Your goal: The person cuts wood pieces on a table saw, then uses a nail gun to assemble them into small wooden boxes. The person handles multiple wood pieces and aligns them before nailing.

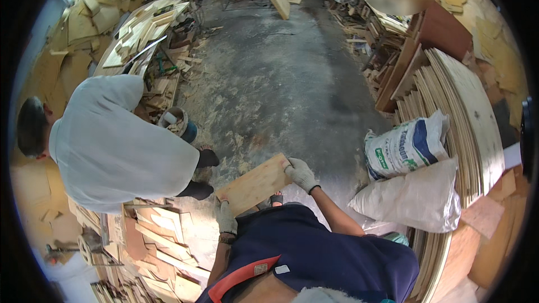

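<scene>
A flat, pale wooden board (pixel 255 183) is held out in front of my body, tilted with its right end farther away. My left hand (pixel 227 218), in a light knitted glove, grips the board's near left end. At the opposite end, my gloved right hand (pixel 302 175) clasps the right edge, its thumb lying on the top face. Part of a foot (pixel 277 198) shows just beyond my dark blue clothing, below the board.
A person in a grey shirt (pixel 112 134) stands close on my left, beside a bucket of wood scraps (pixel 185 129). Cut boards (pixel 168 235) are piled at lower left. White sacks (pixel 410 196) and stacked plywood sheets (pixel 474 118) line the right. Grey floor (pixel 269 78) stretches ahead.
</scene>
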Demonstrator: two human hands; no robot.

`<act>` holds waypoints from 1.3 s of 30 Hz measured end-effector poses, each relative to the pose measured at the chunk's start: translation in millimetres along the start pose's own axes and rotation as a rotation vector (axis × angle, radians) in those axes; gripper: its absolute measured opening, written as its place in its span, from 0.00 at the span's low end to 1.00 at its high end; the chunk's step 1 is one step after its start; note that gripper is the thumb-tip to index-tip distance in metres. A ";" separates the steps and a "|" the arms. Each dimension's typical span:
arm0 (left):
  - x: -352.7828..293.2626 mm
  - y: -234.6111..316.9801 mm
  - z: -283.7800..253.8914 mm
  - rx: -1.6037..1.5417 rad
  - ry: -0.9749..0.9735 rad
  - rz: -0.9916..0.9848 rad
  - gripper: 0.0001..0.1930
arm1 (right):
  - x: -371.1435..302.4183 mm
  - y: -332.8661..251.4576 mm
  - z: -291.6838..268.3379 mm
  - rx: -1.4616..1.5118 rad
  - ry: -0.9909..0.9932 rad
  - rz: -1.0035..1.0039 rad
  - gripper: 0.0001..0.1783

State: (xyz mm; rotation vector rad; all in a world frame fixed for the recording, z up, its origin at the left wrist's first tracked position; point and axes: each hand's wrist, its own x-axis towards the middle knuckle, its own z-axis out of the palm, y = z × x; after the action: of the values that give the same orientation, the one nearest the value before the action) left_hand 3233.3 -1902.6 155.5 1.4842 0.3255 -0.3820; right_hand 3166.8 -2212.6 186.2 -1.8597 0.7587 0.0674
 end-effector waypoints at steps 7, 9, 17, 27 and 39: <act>0.7 19.0 -21.1 -0.058 -0.011 -0.086 0.15 | -6.6 -1.5 47.1 0.050 0.135 -0.126 0.29; -5.5 18.9 -42.0 -0.093 -0.031 -0.016 0.16 | -24.8 -3.3 67.7 0.123 0.132 -0.075 0.27; -39.4 -5.0 -108.1 0.078 0.104 0.080 0.21 | -47.3 8.4 127.9 0.245 0.001 -0.215 0.26; -51.5 -16.7 -214.2 -0.021 0.280 0.019 0.20 | -52.5 -37.1 231.1 0.262 -0.226 -0.263 0.26; 27.0 -4.5 -463.3 -0.160 0.340 0.047 0.21 | -71.7 -129.5 469.7 0.147 -0.349 -0.209 0.21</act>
State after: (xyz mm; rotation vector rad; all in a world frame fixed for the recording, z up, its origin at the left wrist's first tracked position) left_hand 3266.0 -1441.9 110.4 1.3939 0.5771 -0.0610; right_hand 3317.9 -1748.5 121.2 -1.7165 0.3183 0.1916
